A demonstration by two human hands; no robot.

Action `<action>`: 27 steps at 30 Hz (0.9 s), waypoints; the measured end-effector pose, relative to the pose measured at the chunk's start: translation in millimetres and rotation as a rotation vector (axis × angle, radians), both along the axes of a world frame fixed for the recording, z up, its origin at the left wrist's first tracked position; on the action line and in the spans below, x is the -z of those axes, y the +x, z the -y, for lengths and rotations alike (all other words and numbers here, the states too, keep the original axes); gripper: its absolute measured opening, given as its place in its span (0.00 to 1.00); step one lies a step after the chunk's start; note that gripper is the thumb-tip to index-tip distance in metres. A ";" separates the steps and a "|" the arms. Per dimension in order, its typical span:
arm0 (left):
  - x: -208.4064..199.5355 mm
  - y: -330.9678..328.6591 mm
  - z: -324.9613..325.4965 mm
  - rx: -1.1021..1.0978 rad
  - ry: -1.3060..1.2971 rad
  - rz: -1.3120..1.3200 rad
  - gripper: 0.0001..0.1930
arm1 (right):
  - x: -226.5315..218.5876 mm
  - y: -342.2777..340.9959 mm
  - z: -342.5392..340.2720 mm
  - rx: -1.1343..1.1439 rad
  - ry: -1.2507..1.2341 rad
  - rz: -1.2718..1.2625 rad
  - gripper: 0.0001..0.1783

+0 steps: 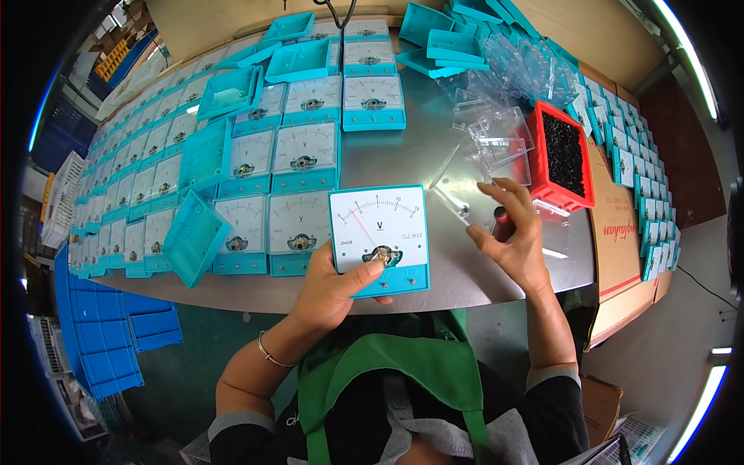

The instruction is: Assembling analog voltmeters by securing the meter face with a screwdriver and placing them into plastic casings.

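Note:
My left hand (337,280) grips a panel voltmeter (380,232) near the front edge of the bench. The meter has a white dial, a red needle and a teal base, and its coil is exposed at the lower middle. My left thumb presses beside the coil. To its right is my right hand (511,236), thumb and forefinger apart, with a dark red tool handle (504,223) tucked in the palm; the tool's tip is hidden. A clear plastic cover (451,198) lies by those fingertips; whether they touch it I cannot tell.
Rows of similar meters (304,151) fill the left side, with empty teal cases (205,155) on top. Clear covers (504,139) pile up at the back right beside a red bin (539,167) of small black parts. More meters (647,186) stand on cardboard (620,256) at far right.

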State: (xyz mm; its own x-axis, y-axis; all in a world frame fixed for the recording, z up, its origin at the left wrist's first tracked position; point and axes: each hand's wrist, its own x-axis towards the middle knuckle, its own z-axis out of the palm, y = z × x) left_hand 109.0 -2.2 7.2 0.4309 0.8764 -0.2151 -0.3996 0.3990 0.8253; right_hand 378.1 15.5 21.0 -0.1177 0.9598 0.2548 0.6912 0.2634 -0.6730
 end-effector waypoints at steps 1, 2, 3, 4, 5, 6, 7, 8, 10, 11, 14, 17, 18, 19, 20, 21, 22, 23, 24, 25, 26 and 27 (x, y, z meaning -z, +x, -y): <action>1.7 1.1 -2.0 0.001 0.006 -0.001 0.19 | -7.3 0.6 1.3 0.038 0.074 -0.056 0.32; 3.4 1.8 -3.4 0.003 0.011 -0.001 0.19 | -11.6 -2.7 0.3 -0.058 0.101 -0.141 0.32; 4.8 2.1 -3.6 0.006 0.013 0.003 0.19 | -19.6 -10.1 1.5 -0.055 0.103 -0.137 0.32; 7.1 1.2 -2.7 0.008 -0.005 0.024 0.19 | -28.2 -21.3 2.1 -0.165 -0.005 -0.173 0.33; 8.6 2.8 -3.6 0.019 -0.021 0.048 0.19 | -33.5 -28.6 2.2 -0.267 -0.111 -0.207 0.35; 9.4 2.4 -5.7 0.021 -0.020 0.052 0.19 | -34.4 -33.5 0.6 -0.298 -0.123 -0.227 0.33; 9.6 -1.8 -6.8 0.050 -0.118 0.202 0.20 | -34.0 -38.3 -1.5 -0.299 -0.124 -0.225 0.33; 10.0 -4.9 -7.0 0.079 -0.215 0.352 0.23 | -32.4 -42.3 -4.6 -0.325 -0.139 -0.189 0.33; 14.2 -7.7 -6.2 0.095 -0.230 0.367 0.26 | -29.0 -48.8 -9.0 -0.362 -0.166 -0.147 0.31; 16.4 -9.3 -6.0 0.114 -0.244 0.380 0.30 | -27.8 -50.8 -9.6 -0.367 -0.167 -0.144 0.31; 21.0 -12.6 -4.3 0.125 -0.250 0.432 0.30 | -24.2 -53.7 -10.1 -0.385 -0.228 -0.156 0.30; 28.2 -14.8 -2.6 0.141 -0.256 0.426 0.31 | -23.0 -54.3 -9.9 -0.399 -0.240 -0.137 0.30; 28.7 -14.9 -2.5 0.142 -0.257 0.427 0.31 | -24.7 -54.7 -8.7 -0.409 -0.283 -0.157 0.29; 29.2 -14.4 -2.0 0.152 -0.258 0.407 0.32 | -25.6 -54.3 -7.1 -0.416 -0.327 -0.178 0.29; 29.4 -13.7 -1.6 0.163 -0.259 0.385 0.33 | -24.3 -53.3 -5.9 -0.412 -0.328 -0.178 0.29; 25.7 -12.1 -1.3 0.166 -0.261 0.384 0.33 | -21.7 -52.0 -4.9 -0.424 -0.297 -0.146 0.29; 18.8 -9.3 -2.1 0.143 -0.315 0.412 0.31 | -19.7 -50.3 -4.8 -0.437 -0.265 -0.114 0.30; 14.9 -6.1 -2.7 0.119 -0.370 0.439 0.29 | -18.3 -50.4 -2.7 -0.433 -0.264 -0.117 0.30; 15.0 -2.7 -1.9 0.123 -0.371 0.435 0.29 | -16.6 -51.8 1.1 -0.425 -0.178 -0.065 0.29; 15.3 0.0 1.1 0.121 -0.221 0.264 0.27 | -15.3 -52.5 4.8 -0.416 -0.093 -0.014 0.29; 15.5 2.7 3.5 0.119 -0.069 0.092 0.25 | -14.4 -51.3 6.8 -0.420 -0.056 -0.010 0.30; 15.8 5.9 4.9 0.124 -0.071 0.086 0.25 | -13.2 -49.8 9.9 -0.415 -0.056 -0.016 0.30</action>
State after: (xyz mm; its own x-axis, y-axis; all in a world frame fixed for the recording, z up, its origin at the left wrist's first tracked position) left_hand 115.0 -7.0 -8.6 0.5547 0.7990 -0.2322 -0.4118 0.5061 0.7578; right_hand 328.3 5.5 34.2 -0.4939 0.8441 0.2088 0.5232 0.4803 -0.7039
